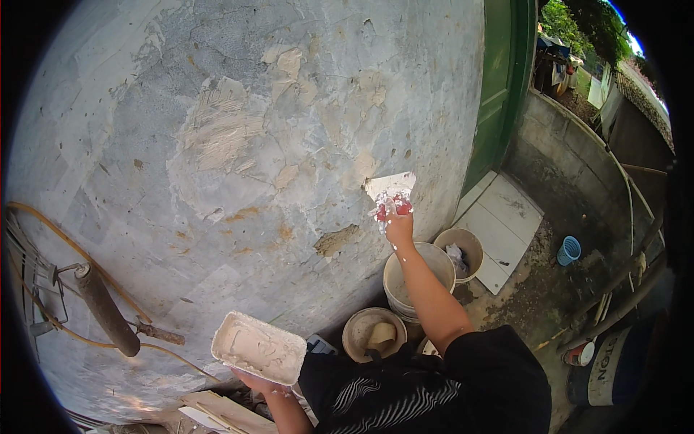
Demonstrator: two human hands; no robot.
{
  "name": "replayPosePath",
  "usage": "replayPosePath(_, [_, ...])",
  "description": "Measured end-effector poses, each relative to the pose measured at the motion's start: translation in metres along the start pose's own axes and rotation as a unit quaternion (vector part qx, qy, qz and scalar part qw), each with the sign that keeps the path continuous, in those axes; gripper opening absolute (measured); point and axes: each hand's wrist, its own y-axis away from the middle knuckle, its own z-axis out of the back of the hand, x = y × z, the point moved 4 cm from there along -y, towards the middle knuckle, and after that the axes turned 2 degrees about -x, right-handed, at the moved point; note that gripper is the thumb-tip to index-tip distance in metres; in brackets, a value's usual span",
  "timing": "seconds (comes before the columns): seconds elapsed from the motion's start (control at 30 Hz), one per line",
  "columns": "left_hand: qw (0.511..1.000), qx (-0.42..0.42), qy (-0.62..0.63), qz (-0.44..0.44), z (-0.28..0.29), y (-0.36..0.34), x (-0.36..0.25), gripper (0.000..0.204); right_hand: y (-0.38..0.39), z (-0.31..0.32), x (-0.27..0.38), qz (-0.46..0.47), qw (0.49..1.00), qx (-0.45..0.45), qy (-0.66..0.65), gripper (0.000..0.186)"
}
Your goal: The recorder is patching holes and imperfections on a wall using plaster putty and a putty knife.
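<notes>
A black shirt [419,387] is closest, just right of the tray [299,362], a shallow rectangular one filled with pale paste [256,347]. The left hand [259,382] has hold of the tray from below, at its lower edge; the fingers run beneath it, so how far they curl cannot be told. The right hand [399,226], above the tray and well to its right, is closed around the red, paste-smeared handle of a scraper [390,186]. The broad blade points away from the tray, at the wall; whether it touches cannot be told.

Just right of the tray stands a low bucket [353,343] with something tan inside; farther right are a tall pale bucket [391,289] and, beyond that, another bucket [471,242]. Left of the tray is a paint roller [107,307] with a worn brown sleeve, near a yellowish hose [79,249].

Beyond and above the tray spreads the grey wall [238,65], patched with beige. Farthest, up and right of the tray, are a green door [499,79], a blue cup [569,250] and a block wall [557,137].
</notes>
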Motion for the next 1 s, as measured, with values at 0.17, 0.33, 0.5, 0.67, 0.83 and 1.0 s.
replayPosePath(0.17, [1.000, 0.007, -0.003, -0.002, -0.005, 0.003, -0.003, 0.059, 0.004, -0.001, 0.031, 0.081, 0.987, -0.050, -0.129, 0.014])
replayPosePath(0.33, [1.000, -0.021, 0.015, 0.005, -0.013, 0.005, -0.003, 0.059, 0.018, -0.010, 0.028, 0.091, 0.996, -0.005, 0.001, 0.014])
replayPosePath(0.5, [1.000, -0.018, 0.003, -0.004, -0.004, 0.006, -0.008, 0.059, 0.013, 0.000, 0.035, 0.111, 0.990, -0.074, -0.053, 0.013])
replayPosePath(0.67, [0.999, -0.024, 0.018, 0.017, -0.011, 0.005, -0.003, 0.060, 0.013, -0.005, 0.005, 0.088, 0.989, 0.016, 0.115, 0.020])
replayPosePath(0.83, [1.000, -0.002, 0.003, 0.017, -0.011, 0.004, 0.000, 0.061, 0.011, 0.002, 0.018, 0.118, 0.991, -0.054, 0.042, 0.023])
replayPosePath(1.0, [1.000, -0.024, -0.006, 0.008, -0.016, 0.001, 0.005, 0.060, 0.015, -0.006, 0.025, 0.095, 0.994, 0.000, 0.049, 0.016])
